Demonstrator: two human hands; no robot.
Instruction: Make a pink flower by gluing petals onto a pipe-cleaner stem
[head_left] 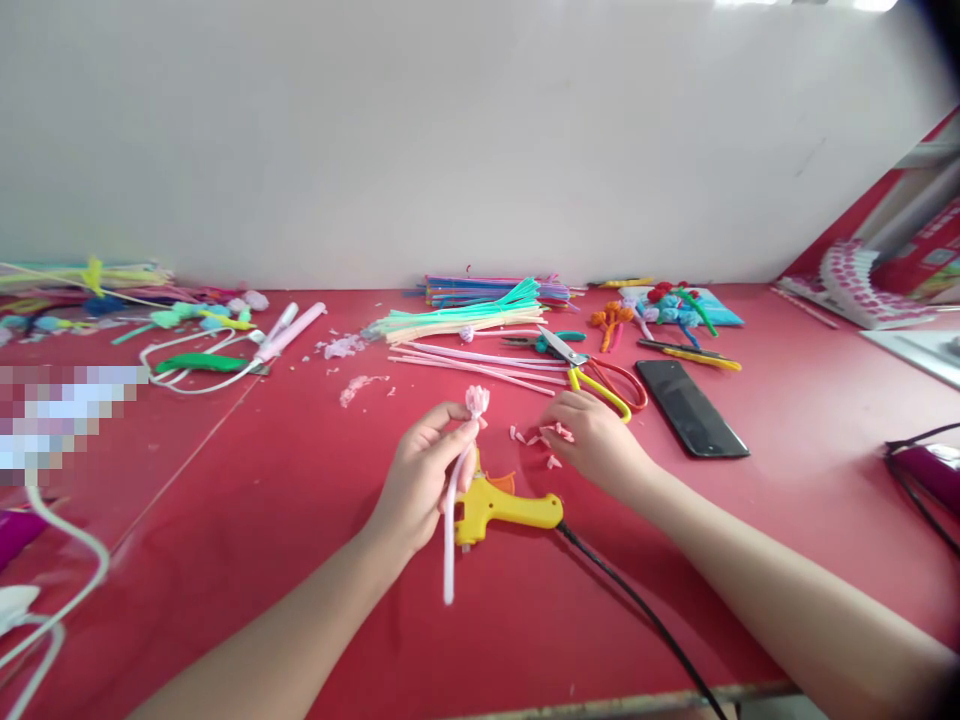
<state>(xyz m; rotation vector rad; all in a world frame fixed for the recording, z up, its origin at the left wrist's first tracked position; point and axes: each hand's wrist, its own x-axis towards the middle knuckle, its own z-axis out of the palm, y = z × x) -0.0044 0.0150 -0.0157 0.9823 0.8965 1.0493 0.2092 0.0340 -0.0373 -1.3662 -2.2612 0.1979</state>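
Note:
My left hand (424, 475) is closed around a pink pipe-cleaner flower, pinching it just below its bunched head (477, 402). Its pale pink stem (449, 550) hangs down past my palm. Under and beside this hand lies a yellow hot glue gun (517, 510), its nozzle partly hidden by my fingers. My right hand (596, 440) rests on the table with curled fingers among short pink pipe-cleaner pieces (553, 462); whatever is between its fingertips is hidden. Scissors (596, 375) with yellow and red handles lie just beyond it.
A black phone (691, 408) lies right of my right hand. Pink pipe cleaners (480, 368), pliers (551, 342) and a turquoise bundle (480, 312) lie behind. Finished-looking colourful shapes (679, 305) are at back right. A black cord (637, 605) crosses the front edge; a white cable (202, 388) lies left.

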